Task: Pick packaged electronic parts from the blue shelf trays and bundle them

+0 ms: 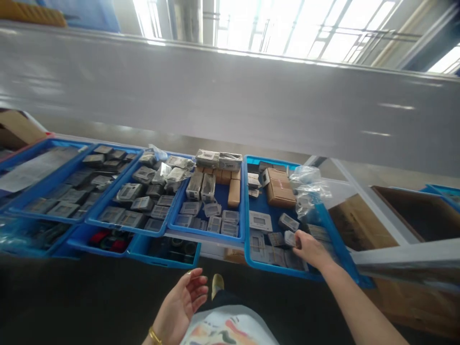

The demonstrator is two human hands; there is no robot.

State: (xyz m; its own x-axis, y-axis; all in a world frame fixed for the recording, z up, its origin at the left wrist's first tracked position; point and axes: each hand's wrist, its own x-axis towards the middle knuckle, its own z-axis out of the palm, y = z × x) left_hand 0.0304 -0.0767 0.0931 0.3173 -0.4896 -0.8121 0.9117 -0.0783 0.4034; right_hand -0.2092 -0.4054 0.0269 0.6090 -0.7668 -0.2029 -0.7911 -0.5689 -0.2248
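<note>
My right hand (311,249) reaches into the rightmost blue tray (246,211), its fingers pinched on a small grey packaged part (289,238) among several like it. My left hand (183,302) hovers low in front of me, palm up, fingers loosely curled and apart, holding nothing; it wears a ring and a gold bracelet. Brown cardboard boxes (280,188) and a crumpled clear plastic bag (308,188) lie at the far end of that tray.
Three more blue trays (172,213) of grey packets and small boxes stand in a row to the left, with lower trays (140,247) beneath. Open cardboard boxes (413,213) sit to the right. A grey wall runs behind.
</note>
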